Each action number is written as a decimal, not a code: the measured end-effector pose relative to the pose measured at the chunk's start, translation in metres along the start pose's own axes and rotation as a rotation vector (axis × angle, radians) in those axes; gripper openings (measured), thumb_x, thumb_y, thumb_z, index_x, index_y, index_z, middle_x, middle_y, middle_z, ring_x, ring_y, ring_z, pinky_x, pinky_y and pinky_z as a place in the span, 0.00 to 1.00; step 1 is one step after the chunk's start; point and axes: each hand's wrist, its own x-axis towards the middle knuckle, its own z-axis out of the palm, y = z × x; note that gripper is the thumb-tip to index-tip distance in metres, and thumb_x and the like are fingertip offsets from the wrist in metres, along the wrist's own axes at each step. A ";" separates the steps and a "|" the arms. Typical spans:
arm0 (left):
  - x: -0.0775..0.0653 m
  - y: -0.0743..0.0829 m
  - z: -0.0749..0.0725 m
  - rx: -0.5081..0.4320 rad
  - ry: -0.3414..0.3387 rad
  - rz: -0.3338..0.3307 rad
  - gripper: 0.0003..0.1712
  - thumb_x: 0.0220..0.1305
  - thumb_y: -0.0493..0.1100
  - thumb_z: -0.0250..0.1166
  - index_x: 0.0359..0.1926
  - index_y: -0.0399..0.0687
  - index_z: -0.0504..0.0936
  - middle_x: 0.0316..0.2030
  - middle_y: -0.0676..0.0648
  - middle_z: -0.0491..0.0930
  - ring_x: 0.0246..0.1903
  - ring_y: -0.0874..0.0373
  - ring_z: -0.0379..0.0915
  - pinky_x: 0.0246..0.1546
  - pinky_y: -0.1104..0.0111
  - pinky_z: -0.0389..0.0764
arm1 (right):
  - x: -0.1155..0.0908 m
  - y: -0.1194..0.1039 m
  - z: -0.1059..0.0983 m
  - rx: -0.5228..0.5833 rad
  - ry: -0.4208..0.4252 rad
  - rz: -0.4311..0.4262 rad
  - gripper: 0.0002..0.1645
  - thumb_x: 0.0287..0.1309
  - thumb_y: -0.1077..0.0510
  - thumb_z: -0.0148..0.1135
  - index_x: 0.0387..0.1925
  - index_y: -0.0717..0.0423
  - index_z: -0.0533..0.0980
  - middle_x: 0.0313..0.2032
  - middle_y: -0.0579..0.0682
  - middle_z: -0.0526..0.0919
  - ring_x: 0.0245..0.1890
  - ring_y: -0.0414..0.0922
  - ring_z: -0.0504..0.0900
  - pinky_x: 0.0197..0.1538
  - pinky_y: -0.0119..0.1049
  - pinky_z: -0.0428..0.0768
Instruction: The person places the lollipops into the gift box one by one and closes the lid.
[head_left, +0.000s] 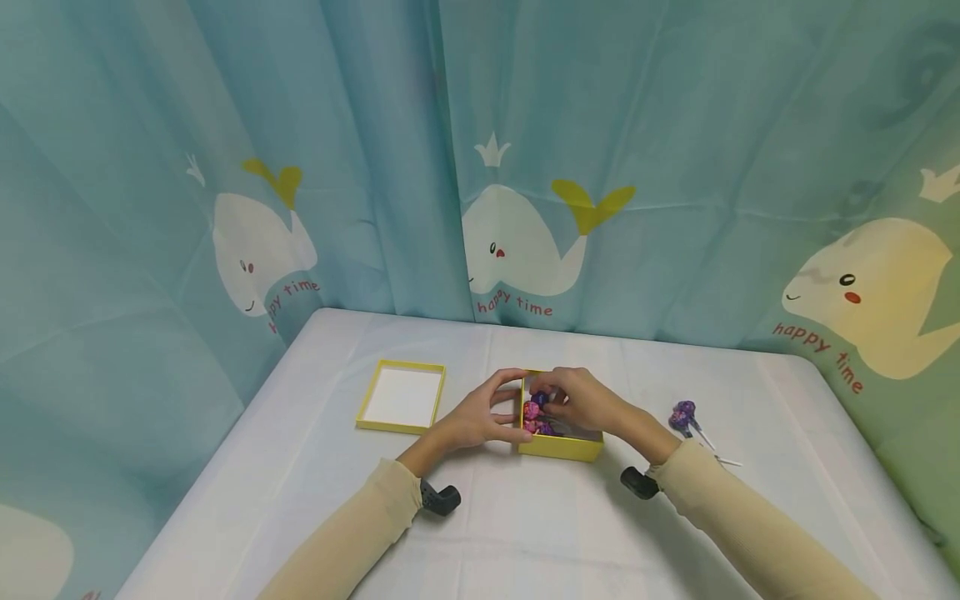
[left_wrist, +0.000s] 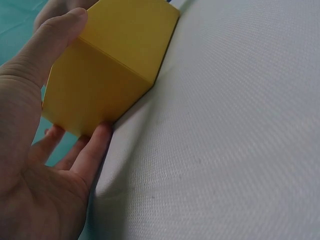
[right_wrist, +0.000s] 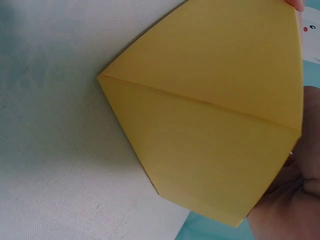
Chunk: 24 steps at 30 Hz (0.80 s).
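Observation:
An open yellow box (head_left: 561,448) stands on the table with pink, purple and dark blue wrapped lollipops (head_left: 532,410) in its left part. My left hand (head_left: 480,417) holds the box from its left side, thumb at the near corner and fingers spread along the wall. In the left wrist view the thumb lies at the top edge and the fingertips touch the side. Reaching inside over the right wall, my right hand (head_left: 581,396) has its fingers curled at a dark blue lollipop (head_left: 539,398). The box wall (right_wrist: 200,150) hides those fingertips in the right wrist view.
A yellow-rimmed lid (head_left: 401,431), white inside, lies to the left of the box. Several purple lollipops (head_left: 684,415) with white sticks lie on the right, partly behind the right forearm. A blue curtain (head_left: 397,167) with whale prints hangs behind the white table (head_left: 517,533).

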 end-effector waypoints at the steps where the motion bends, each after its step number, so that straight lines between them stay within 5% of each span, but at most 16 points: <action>1: 0.000 0.000 0.000 0.000 0.000 0.000 0.54 0.55 0.36 0.80 0.76 0.62 0.60 0.76 0.53 0.57 0.75 0.49 0.57 0.62 0.63 0.80 | 0.000 0.000 0.000 0.001 0.000 0.000 0.18 0.57 0.72 0.71 0.48 0.60 0.81 0.38 0.52 0.84 0.37 0.44 0.84 0.41 0.35 0.88; 24: 0.000 0.001 0.001 0.017 0.012 -0.007 0.54 0.54 0.36 0.81 0.76 0.60 0.61 0.76 0.50 0.57 0.75 0.49 0.58 0.62 0.63 0.80 | -0.007 -0.004 -0.018 0.014 -0.065 0.027 0.19 0.59 0.70 0.71 0.52 0.61 0.80 0.41 0.54 0.85 0.35 0.42 0.86 0.40 0.30 0.87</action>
